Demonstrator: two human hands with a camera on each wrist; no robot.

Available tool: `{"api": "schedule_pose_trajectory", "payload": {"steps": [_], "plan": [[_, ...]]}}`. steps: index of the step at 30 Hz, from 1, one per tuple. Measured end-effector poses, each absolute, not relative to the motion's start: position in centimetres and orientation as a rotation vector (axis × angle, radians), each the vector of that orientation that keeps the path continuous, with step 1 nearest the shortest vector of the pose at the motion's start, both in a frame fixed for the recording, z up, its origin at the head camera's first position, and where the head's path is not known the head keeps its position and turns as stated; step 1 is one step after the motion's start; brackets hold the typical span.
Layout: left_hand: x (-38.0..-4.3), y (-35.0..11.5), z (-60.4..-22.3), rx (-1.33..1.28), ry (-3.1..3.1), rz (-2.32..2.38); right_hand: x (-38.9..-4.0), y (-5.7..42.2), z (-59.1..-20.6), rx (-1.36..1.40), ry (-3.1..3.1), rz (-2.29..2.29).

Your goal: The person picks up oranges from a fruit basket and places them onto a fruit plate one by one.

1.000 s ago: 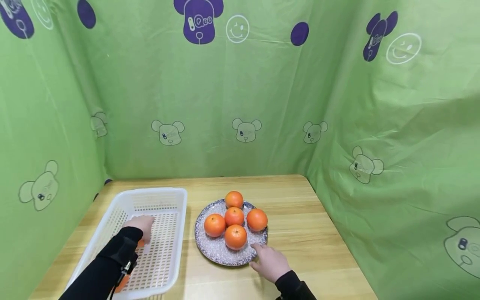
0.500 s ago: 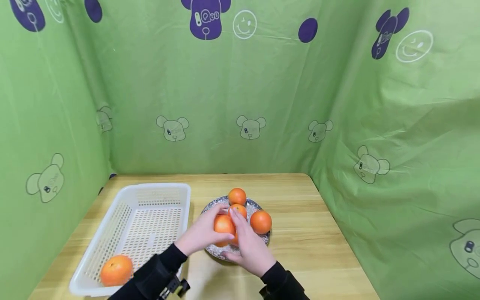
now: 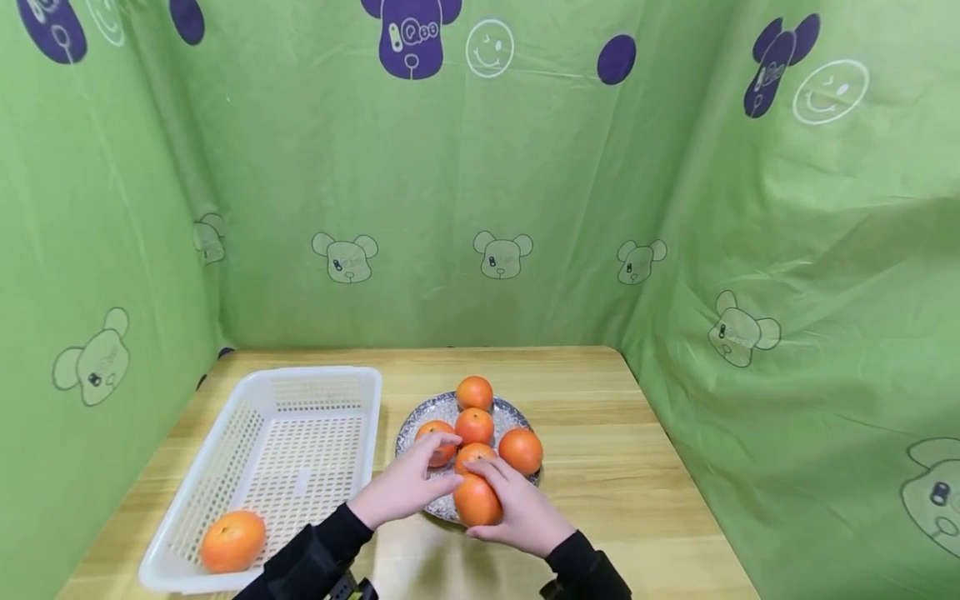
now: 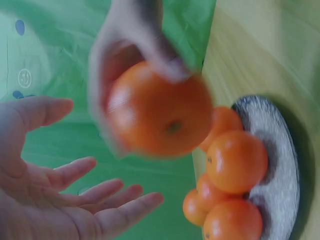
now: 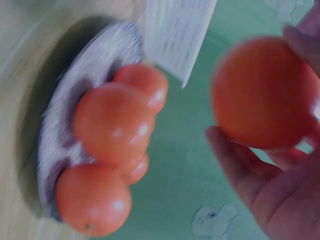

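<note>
My right hand point(image 3: 525, 515) grips an orange point(image 3: 477, 502) above the near edge of the speckled plate point(image 3: 441, 408). In the right wrist view its thumb and fingers curl round the fruit point(image 5: 262, 95). Just left of it is my left hand point(image 3: 401, 487), fingers spread and nothing between them; the left wrist view shows a gap from its fingers point(image 4: 95, 195) to the held fruit point(image 4: 160, 112). Several more oranges point(image 3: 474, 426) sit on the plate, the left one point(image 3: 435, 440) partly covered by the left hand.
A white slotted plastic basket point(image 3: 372, 433) stands left of the plate, with one orange point(image 3: 232, 542) in its near left corner. The wooden table point(image 3: 600, 467) runs back to a green patterned curtain point(image 3: 420, 317), which also encloses both sides.
My left hand left the basket with an orange and brought it over the plate, where both hands met round it. The right hand now holds it nearer the front; the left has let go.
</note>
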State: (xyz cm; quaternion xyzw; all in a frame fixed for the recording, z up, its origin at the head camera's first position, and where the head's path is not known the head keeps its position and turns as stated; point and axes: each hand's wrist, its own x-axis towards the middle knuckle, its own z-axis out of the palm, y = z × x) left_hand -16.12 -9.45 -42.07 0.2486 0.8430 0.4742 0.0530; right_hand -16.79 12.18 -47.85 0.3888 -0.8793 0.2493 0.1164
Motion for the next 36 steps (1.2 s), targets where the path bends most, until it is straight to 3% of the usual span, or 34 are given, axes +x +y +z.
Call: {"api": "schedule_pose_trajectory", "payload": {"steps": [7, 17, 27, 36], "plan": [[-16.1, -10.6, -42.7, 0.716, 2.564, 1.419, -18.5, 14.9, -49.6, 0.865, -2.931, 0.524], [-15.4, -10.7, -43.6, 0.721, 2.541, 1.383, -21.5, 14.4, -52.8, 0.592, -2.826, 0.418], [-15.0, -11.3, -44.5, 0.701, 2.533, 1.376, -22.5, 14.8, -56.6, 0.568, -2.646, 0.302], [-15.5, -14.0, -44.7, 0.648, 2.623, 1.272, -21.0, 15.2, -55.5, 0.588, -2.635, 0.314]]}}
